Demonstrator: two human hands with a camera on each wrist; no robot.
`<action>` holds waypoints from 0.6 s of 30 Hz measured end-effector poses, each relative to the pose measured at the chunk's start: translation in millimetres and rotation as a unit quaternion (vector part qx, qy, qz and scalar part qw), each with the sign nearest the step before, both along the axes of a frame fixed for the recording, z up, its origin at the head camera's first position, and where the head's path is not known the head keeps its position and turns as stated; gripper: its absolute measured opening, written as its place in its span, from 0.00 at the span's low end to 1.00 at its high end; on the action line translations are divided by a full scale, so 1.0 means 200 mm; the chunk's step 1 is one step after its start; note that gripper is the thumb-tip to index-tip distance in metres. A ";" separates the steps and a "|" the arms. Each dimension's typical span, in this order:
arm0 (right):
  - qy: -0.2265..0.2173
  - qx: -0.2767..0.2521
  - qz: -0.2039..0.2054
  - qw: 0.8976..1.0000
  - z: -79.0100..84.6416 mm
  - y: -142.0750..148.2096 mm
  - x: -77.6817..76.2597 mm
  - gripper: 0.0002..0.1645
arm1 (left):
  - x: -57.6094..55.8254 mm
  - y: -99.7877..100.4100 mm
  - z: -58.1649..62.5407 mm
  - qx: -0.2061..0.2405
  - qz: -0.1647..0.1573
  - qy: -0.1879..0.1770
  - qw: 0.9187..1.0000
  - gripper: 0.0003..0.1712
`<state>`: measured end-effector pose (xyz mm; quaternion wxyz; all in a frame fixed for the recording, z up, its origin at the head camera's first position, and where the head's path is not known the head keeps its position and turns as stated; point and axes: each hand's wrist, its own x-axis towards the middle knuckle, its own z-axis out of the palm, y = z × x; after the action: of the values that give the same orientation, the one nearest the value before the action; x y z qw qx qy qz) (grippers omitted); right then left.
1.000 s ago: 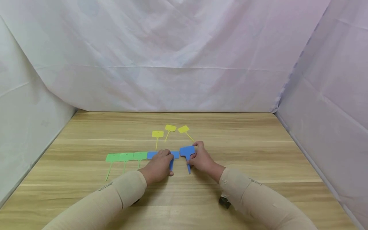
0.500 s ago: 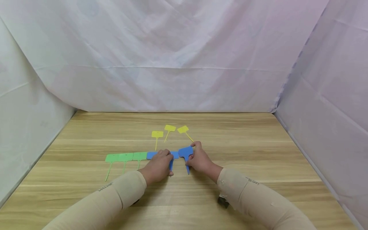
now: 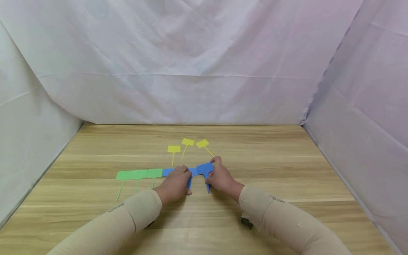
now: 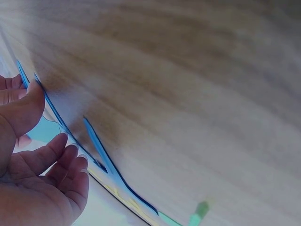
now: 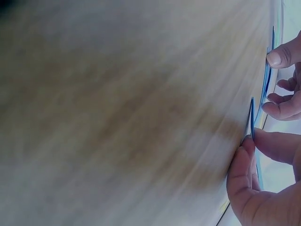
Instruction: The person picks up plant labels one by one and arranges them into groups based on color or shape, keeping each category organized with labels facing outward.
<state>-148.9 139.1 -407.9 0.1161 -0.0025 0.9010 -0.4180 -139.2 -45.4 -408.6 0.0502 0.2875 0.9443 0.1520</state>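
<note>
Three flat T-shaped blue plant labels lie side by side. My left hand [image 3: 174, 185] rests over the middle blue plant label [image 3: 193, 172], thumb at its stem tip and bent fingers on its head. This hand partly covers the left blue plant label [image 3: 167, 172]. My right hand [image 3: 222, 177] pinches the right-hand blue plant label [image 3: 204, 168], which tilts, its head's left edge against the middle one. In the right wrist view, thumb and fingertips [image 5: 248, 141] meet on that label. Three green plant labels [image 3: 139, 174] continue the row leftward, stems toward me.
Beyond the row lie three yellow plant labels [image 3: 174, 149] at differing angles; the rightmost one's stem ends close to my right hand. The wood-grain table [image 3: 274, 159] ends at a white cloth backdrop [image 3: 197, 99], with cloth on both sides.
My right hand has slid a little left with its blue plant label, closing the small gap to the middle one. The label has tilted slightly more. My left hand has stayed in place.
</note>
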 end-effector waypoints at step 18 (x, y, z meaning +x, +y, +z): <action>0.022 0.077 -0.011 0.997 0.00 0.00 -0.02 0.36 | 0.02 0.00 0.00 -0.002 -0.003 0.016 1.000 0.26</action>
<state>-152.4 138.9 -408.7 0.0918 0.0074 0.9328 -0.3484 -135.8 -44.9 -408.0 0.0358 0.2929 0.9444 0.1448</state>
